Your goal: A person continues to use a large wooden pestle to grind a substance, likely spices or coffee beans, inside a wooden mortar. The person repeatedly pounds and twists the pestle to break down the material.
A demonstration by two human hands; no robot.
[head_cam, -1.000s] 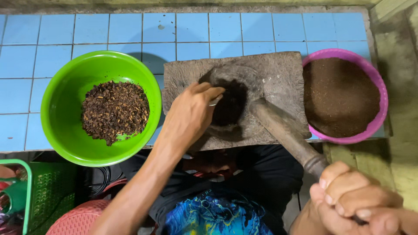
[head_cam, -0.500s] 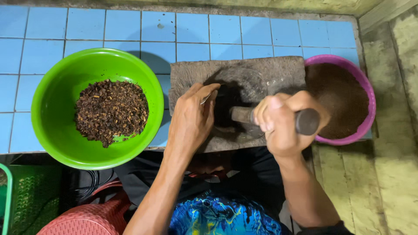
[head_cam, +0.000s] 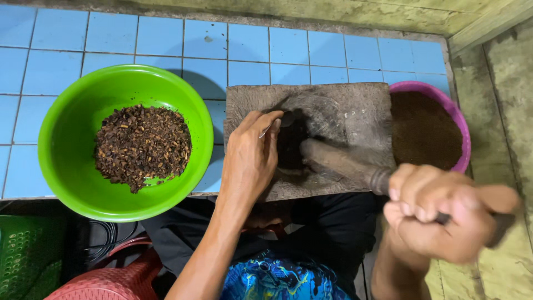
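Pestle (head_cam: 338, 161) pulled back, blurred, right hand (head_cam: 438, 214) grip fisted on it, left hand (head_cam: 250, 161) unclear

A floor of square light-blue tiles (head_cam: 139, 39) with pale grout lines fills the upper part of the head view, several tiles dulled by grey smudges. Along the top edge it meets a strip of rough, yellow-green stained concrete (head_cam: 311, 11). On the right the same mottled concrete (head_cam: 505, 83) runs downward, set off from the tiles by a raised ledge running diagonally at the corner. At lower left a green plastic basket with a perforated wall (head_cam: 25, 255) stands just beside a red plastic piece (head_cam: 105, 280), with dark shadow between them. The light is soft and even.
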